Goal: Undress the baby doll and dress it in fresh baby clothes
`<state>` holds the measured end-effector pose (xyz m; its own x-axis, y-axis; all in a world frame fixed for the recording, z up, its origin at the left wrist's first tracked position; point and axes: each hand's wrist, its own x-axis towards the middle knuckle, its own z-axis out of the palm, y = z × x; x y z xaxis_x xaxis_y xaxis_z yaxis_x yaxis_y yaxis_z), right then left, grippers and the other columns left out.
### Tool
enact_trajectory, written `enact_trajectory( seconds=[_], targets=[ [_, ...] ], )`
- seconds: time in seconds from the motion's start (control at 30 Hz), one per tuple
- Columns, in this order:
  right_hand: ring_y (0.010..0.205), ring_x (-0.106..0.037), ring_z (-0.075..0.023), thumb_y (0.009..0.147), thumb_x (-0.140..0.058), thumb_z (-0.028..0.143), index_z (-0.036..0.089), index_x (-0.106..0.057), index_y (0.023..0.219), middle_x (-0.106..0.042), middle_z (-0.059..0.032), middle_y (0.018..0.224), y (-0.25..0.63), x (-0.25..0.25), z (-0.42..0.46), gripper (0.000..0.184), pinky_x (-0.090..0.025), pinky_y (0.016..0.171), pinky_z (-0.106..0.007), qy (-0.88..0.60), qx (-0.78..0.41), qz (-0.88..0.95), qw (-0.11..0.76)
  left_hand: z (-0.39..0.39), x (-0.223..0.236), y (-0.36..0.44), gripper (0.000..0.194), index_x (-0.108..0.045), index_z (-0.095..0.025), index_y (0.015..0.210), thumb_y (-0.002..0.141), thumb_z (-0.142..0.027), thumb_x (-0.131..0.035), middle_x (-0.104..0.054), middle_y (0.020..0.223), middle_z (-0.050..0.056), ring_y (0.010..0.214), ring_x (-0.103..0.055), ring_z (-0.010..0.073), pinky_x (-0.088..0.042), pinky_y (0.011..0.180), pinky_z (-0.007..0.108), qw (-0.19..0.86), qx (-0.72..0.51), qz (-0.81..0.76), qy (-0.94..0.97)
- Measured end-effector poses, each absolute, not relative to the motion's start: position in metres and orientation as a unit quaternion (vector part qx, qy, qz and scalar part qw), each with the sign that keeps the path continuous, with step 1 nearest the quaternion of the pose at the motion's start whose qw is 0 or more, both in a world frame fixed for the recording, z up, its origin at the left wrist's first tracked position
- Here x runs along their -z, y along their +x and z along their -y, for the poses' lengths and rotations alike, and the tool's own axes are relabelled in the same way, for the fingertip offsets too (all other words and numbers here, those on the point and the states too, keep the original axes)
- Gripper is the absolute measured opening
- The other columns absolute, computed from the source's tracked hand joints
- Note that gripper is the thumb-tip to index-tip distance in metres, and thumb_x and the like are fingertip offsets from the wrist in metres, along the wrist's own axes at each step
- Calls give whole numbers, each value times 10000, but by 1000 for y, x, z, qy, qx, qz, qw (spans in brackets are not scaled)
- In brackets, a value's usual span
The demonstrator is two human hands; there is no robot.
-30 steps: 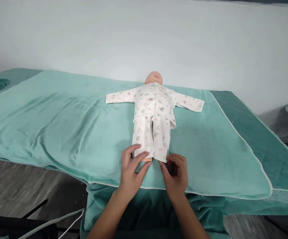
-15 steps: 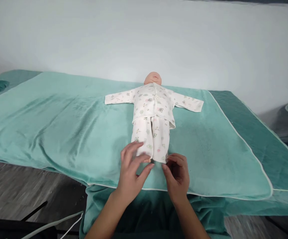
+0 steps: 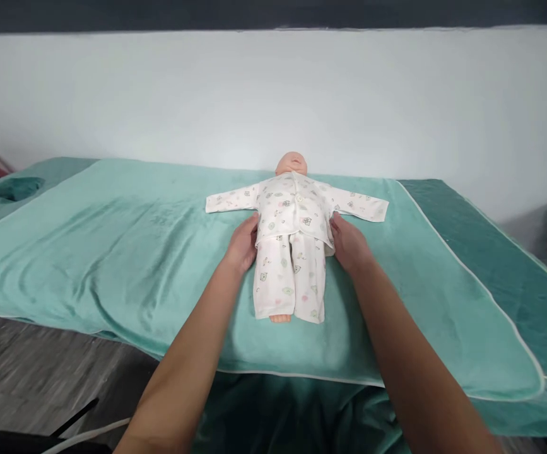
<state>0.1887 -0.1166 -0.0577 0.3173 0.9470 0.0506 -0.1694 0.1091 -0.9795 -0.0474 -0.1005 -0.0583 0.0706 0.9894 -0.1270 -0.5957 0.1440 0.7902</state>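
Observation:
A baby doll [image 3: 292,162] lies on its back, arms spread, head toward the wall. It wears a white printed long-sleeved shirt [image 3: 285,205] and matching trousers [image 3: 276,277]. My left hand [image 3: 245,242] is closed against the side of its waist, at the left of the picture, fingertips partly hidden by the shirt. Across from it my right hand [image 3: 349,243] grips the other side at the shirt's hem, its fingers also partly hidden. Toes of one foot [image 3: 280,318] show below a trouser leg; the other foot is out of sight.
A light green velvet cover [image 3: 135,252] with white piping lies over the bed, creased on the left. Darker green fabric [image 3: 505,277] shows at the right. Behind stands a white wall [image 3: 273,94]. A pale cable [image 3: 88,435] runs at the lower left.
Both hands have moved up from the trouser cuffs to the sides of the doll's waist. The toes now show more plainly. My view has tilted up slightly.

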Motion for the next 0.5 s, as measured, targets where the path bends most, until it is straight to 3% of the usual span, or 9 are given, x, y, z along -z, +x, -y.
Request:
enact_trajectory(
  seconds=[0.23, 0.5],
  targets=[
    [1096, -697, -281, 915, -635, 414, 175, -680, 1151, -763, -91, 1069, 177, 58, 93, 339, -623, 907, -454, -384, -632, 351, 574, 72, 61, -41, 388, -694, -101, 1102, 819, -353, -778, -767, 1082, 148, 1042, -725, 276, -579, 1007, 426, 747, -511, -323, 276],
    [1268, -617, -284, 876, -715, 420, 294, -573, 1397, -675, -9, 1338, 177, 56, 98, 555, -559, 1061, -470, -339, -634, 367, 590, 55, 63, -35, 431, -678, -126, 1167, 788, -302, -784, -759, 1136, 125, 1048, -730, 278, -578, 1017, 427, 749, -516, -314, 272]
  ],
)
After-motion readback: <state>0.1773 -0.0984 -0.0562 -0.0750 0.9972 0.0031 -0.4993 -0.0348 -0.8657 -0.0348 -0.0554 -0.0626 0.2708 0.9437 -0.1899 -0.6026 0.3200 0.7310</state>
